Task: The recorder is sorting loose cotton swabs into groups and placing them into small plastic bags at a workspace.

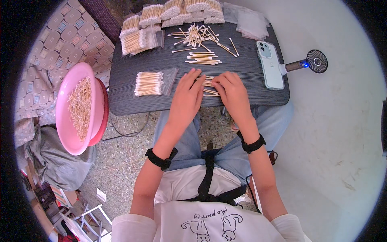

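My left hand [187, 92] and my right hand [234, 93] rest at the near edge of the dark table, on either side of a small bunch of cotton swabs [208, 83]. The fingers of both hands are bent in and close on the swab ends, which they partly hide. One swab [211, 95] lies a little nearer to me. Just beyond my fingers is a small row of swabs [202, 58], with a loose heap of swabs [196, 35] behind it. Left of my left hand lies a clear bag of lined-up swabs [149, 84].
Filled swab bags [172, 13] are stacked at the far side, beside flat clear bags [252, 24]. A phone [271, 64] and a small fan [317, 61] are at the right. A pink basin [64, 117] holding many swabs stands left of the table [125, 101].
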Available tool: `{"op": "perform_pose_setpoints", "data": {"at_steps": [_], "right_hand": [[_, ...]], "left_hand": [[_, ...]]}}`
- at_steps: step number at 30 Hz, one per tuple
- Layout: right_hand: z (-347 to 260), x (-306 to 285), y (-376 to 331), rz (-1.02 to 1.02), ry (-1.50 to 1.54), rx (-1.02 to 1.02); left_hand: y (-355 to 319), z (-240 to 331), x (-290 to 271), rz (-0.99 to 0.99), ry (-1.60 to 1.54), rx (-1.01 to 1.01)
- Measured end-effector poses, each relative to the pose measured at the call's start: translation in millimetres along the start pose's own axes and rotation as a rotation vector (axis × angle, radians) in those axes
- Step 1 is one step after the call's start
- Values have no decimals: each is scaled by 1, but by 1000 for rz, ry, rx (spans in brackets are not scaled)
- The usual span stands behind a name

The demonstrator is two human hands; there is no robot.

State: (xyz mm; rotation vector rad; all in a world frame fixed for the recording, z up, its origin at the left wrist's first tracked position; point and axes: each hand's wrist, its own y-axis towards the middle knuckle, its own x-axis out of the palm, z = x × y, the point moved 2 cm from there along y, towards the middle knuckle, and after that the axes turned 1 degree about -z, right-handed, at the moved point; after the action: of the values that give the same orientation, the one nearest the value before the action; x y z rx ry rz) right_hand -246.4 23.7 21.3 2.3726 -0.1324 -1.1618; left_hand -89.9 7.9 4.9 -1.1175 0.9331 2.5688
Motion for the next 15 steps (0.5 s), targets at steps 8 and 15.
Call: {"op": "perform_pose_setpoints", "data": {"at_steps": [8,15], "right_hand": [[7,6,3,23,-60,-30],[3,0,12,67,51,6]], "left_hand": [[12,0,-1,19,-141,-78],[28,-1,-7,90,-254,-65]]}}
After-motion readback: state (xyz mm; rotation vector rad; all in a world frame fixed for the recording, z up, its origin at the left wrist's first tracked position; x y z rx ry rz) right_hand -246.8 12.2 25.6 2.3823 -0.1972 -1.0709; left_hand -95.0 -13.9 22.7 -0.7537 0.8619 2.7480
